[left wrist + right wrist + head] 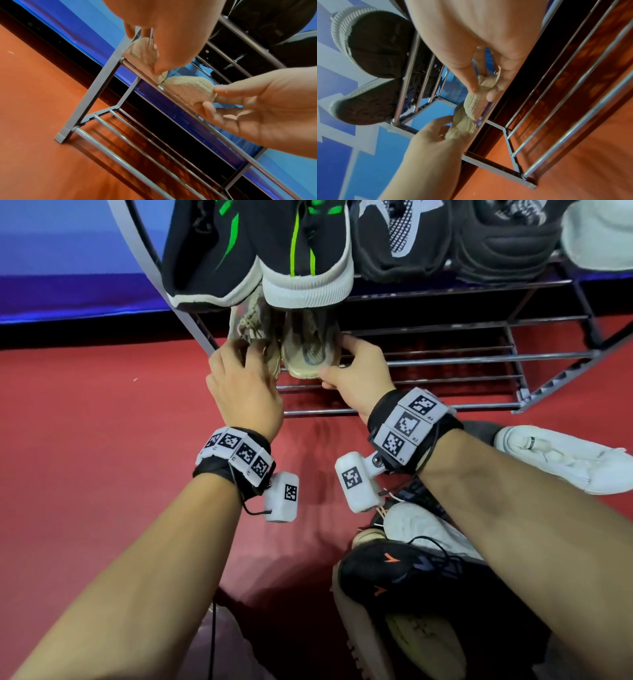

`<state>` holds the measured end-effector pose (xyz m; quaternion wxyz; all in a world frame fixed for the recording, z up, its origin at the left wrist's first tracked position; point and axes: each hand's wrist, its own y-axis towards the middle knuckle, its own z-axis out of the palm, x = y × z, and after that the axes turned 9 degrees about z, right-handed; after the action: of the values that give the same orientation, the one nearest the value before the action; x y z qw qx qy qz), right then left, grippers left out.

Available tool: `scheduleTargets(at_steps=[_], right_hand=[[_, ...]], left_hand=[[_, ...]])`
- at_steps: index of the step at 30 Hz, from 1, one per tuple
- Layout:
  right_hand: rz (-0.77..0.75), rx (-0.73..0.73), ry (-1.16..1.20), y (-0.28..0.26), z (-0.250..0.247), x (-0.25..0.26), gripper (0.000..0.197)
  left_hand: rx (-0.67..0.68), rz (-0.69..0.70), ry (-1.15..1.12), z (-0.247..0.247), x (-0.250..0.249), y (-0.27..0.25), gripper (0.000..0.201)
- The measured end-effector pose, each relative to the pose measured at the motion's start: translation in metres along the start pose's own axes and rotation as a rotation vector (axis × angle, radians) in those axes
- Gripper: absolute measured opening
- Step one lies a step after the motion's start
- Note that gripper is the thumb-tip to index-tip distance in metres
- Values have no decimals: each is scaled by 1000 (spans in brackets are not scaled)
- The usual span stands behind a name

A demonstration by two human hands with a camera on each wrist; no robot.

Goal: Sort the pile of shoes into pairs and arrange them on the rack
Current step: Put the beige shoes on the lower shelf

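Note:
Two beige knit shoes stand side by side at the left end of the rack's middle shelf (445, 359), heels toward me. My left hand (251, 356) grips the heel of the left beige shoe (253, 330), fingers over its top and thumb at its sole (135, 56). My right hand (334, 356) pinches the heel of the right beige shoe (308, 350) between index finger and thumb. The right wrist view shows that pinch on the ribbed heel (474, 106) most plainly. Both shoes rest on the shelf bars.
The top shelf holds a black and green pair (301, 251), then black shoes (400, 241) to the right. The bottom shelf bars (394, 407) are bare. On the red floor near my right arm lie a black shoe with orange marks (394, 573), white shoes (565, 457) and a tan one (421, 642).

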<state>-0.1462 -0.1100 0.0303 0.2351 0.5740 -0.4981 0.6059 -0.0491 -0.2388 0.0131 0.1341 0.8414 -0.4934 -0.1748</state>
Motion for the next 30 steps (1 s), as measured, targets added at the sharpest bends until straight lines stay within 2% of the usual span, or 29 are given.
scheduleTargets(at_steps=[3,4,7,10,13,18,21,24,27,30], right_hand=[[-3,-2,-62,8,1,-14,62],[-4,4,-65,10,1,-17,65],[-39,3,-89,12,2,-16,57],[-32,-18,-225,12,5,-12,63],[10,1,-264,10,4,-9,64],[-62,54,-330,-4,-24,1,58],[-96,31,-369,-22,-48,7,55],[-40,14,-433,-50,-82,11,54],[16,-6,-453,-76,-116,13,56],[97,-74,-431,-102,-152,8,56]], left_hand=[[-4,-58,2,5,-12,4,62],[9,-87,10,6,-16,5,63],[50,-156,40,7,-27,8,61],[60,-165,36,5,-27,9,57],[64,-144,45,3,-23,8,57],[116,-132,-2,-2,-23,4,69],[131,-153,-53,-17,-40,-3,67],[175,-84,-130,-38,-77,-21,63],[227,78,-174,-51,-117,-42,60],[345,261,-177,-56,-155,-62,57]])
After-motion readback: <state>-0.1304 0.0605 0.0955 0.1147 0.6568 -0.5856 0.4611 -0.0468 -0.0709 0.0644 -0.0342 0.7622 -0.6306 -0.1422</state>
